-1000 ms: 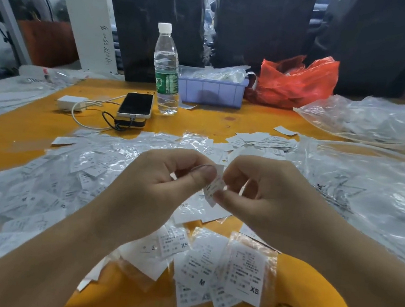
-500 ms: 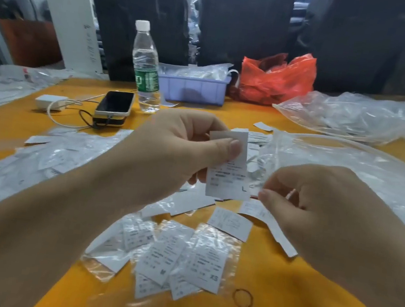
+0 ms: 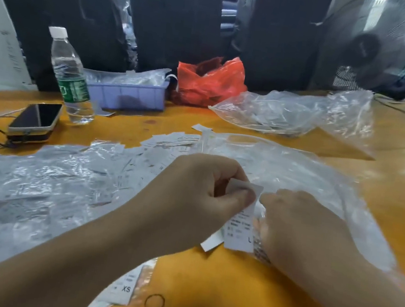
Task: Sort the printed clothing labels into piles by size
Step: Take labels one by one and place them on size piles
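**L label pinched at centre frame**

Head view: my left hand [image 3: 200, 194] pinches the top of a label [image 3: 242, 226] marked L, its long axis hanging roughly upright, just left of my right hand [image 3: 297, 229]. That hand touches the label's edge; whether it grips, I cannot tell. A clear bag [image 3: 297, 172] of labels lies behind. An XS label [image 3: 122, 290] sits at lower centre. The blue tray [image 3: 126, 95], upper left, holds plastic-wrapped items.
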A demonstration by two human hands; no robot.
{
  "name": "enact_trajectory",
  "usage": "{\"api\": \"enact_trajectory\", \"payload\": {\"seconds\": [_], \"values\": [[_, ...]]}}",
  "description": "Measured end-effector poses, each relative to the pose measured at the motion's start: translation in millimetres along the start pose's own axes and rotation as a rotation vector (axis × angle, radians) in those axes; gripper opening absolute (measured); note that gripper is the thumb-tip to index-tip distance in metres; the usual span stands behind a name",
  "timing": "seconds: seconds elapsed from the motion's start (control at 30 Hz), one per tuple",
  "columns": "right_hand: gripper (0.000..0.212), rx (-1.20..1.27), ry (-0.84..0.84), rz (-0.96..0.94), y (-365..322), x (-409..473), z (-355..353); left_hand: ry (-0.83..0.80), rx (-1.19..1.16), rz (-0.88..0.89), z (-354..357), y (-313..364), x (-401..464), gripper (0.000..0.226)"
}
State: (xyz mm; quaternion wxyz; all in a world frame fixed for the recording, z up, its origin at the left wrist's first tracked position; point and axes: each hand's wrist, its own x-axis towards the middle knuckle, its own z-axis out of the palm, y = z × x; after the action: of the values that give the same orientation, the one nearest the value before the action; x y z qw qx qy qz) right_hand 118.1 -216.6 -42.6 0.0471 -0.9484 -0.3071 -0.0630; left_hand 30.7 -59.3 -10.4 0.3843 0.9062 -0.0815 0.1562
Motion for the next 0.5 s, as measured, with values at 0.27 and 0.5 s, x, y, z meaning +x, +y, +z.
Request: {"api": "enact_trajectory", "payload": {"seconds": [0.27, 0.5], "values": [[0.013, 0.024, 0.180, -0.026, -13.9, -10.2, 1.4, 0.051, 0.050, -0.032, 0.4, -10.2, 0.0, 0.017], [0.002, 0.208, 0.365, -0.141, -17.1, -10.3, -2.8, 0.116, 0.053, -0.116, -24.0, -22.5, -12.9, 0.019]]}}
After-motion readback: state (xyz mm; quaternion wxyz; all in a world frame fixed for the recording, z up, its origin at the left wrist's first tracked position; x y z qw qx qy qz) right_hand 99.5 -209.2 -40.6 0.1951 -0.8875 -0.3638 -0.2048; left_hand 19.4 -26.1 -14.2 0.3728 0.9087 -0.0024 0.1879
